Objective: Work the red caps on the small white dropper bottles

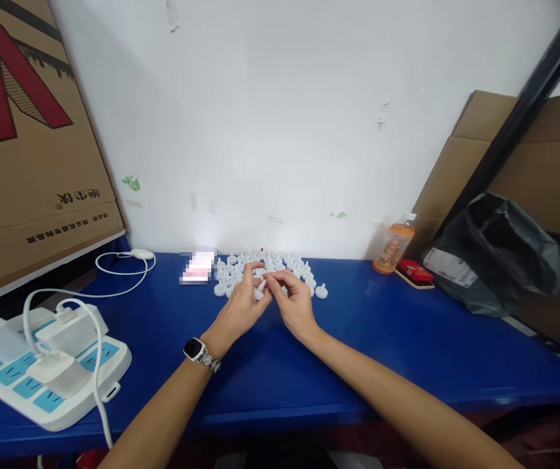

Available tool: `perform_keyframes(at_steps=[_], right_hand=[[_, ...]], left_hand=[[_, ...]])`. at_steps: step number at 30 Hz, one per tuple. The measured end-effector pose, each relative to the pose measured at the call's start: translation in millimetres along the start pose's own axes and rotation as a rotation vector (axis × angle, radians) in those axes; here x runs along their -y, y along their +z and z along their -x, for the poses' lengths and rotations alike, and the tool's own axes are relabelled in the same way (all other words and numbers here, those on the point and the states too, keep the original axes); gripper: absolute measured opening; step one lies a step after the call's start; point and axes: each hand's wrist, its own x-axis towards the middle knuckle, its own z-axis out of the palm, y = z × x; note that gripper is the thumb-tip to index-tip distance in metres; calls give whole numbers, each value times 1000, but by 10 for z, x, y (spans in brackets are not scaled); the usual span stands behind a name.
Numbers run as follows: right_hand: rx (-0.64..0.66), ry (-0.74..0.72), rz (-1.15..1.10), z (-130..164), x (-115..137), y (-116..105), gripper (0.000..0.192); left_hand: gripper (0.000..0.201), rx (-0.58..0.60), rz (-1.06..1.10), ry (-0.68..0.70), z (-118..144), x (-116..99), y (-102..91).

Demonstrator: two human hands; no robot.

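bench (382,339) showing blue | small parts (270,267) showing white | power strip (40,365) showing white, light-blue sockets | bottle (394,247) showing orange | bag (499,251) showing black | carton (25,130) showing brown, red print

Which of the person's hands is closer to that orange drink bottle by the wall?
The right hand. It sits over the small white parts, on the side toward the orange bottle. The left hand, with the wristwatch, is farther from it, beyond the right hand.
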Motion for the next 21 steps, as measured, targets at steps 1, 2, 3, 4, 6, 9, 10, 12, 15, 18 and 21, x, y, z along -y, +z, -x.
perform_keyframes(at_steps=[1,2,3,4,6,9,10,12,15,18,21], right_hand=[[-17,13,-14,-2,2,9,19],[-39,31,-36,-6,2,19,18],[-68,54,-65,-13,2,31,18],[-95,79,-97,-21,1,44,18],[-127,129,-152,-36,1,66,18],[-110,140,-177,-44,12,76,19],[-102,128,-172,-43,19,73,19],[-97,110,-162,-34,36,63,19],[-80,106,-159,-11,55,56,20],[-59,99,-146,24,64,70,21],[-56,82,-115,65,70,95,24]], left_hand=[[46,-2,-10,-4,0,-1,0],[47,0,-17,-7,0,-3,4],[47,4,-20,-6,1,-6,12],[46,7,-21,-3,3,-9,22],[44,12,-20,7,4,-18,41],[45,11,-22,9,4,-30,52],[45,11,-21,5,3,-32,50],[47,9,-22,0,0,-31,42],[49,6,-18,6,-2,-14,34],[52,18,-3,9,0,8,41],[56,5,-8,-5,6,18,61]])
